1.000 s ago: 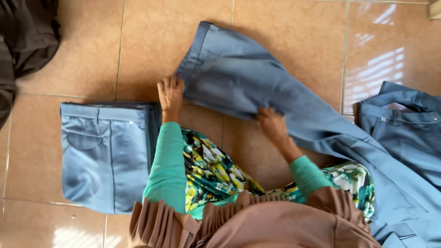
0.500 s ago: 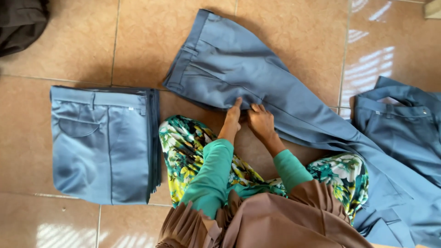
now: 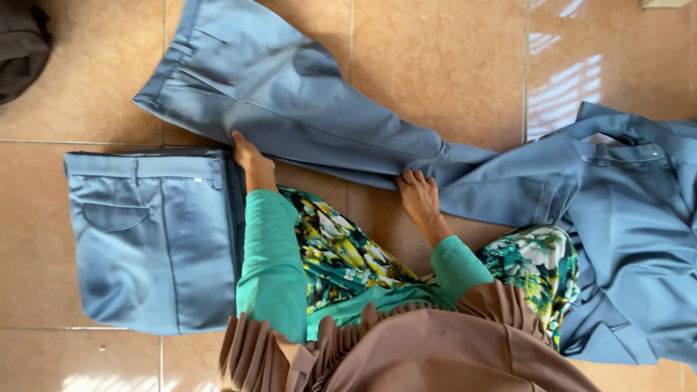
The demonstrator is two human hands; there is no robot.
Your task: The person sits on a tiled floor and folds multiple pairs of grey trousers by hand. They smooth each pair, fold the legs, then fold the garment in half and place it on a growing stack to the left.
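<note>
Blue-grey cloth fills most of what you see, on a floor [image 3: 450,65] of glossy tan tiles. At the far upper left a dark brown garment [image 3: 22,47] lies bunched at the frame edge. Below it, to your left, sits a stack of folded trousers [image 3: 149,239] of the same blue-grey cloth, squared into a neat rectangle, with a curved back pocket and a belt loop on top; a tiny pale tag shows near its waistband, too small to make out.

Just beside the stack's upper right corner, your left hand [image 3: 250,156] lies palm down, fingers together and flat, pressing the near edge of the spread trousers [image 3: 290,101]. These run aslant from the waistband at upper left, where a belt loop and seam show, down toward the right; the cloth is smooth with a few soft creases and one darker fold mark near the middle.

Your right hand [image 3: 417,196] rests farther right on the lower edge of the same trousers, fingers slightly spread, fingertips on the hem of the fold. You cannot tell whether they pinch the cloth or only press it.

Between your arms lies your flowered green skirt [image 3: 341,254], under green sleeves and a pleated brown veil [image 3: 428,348].

At the right another pair of blue-grey trousers [image 3: 632,218] lies rumpled, waistband open and overlapping the end of the spread pair.
</note>
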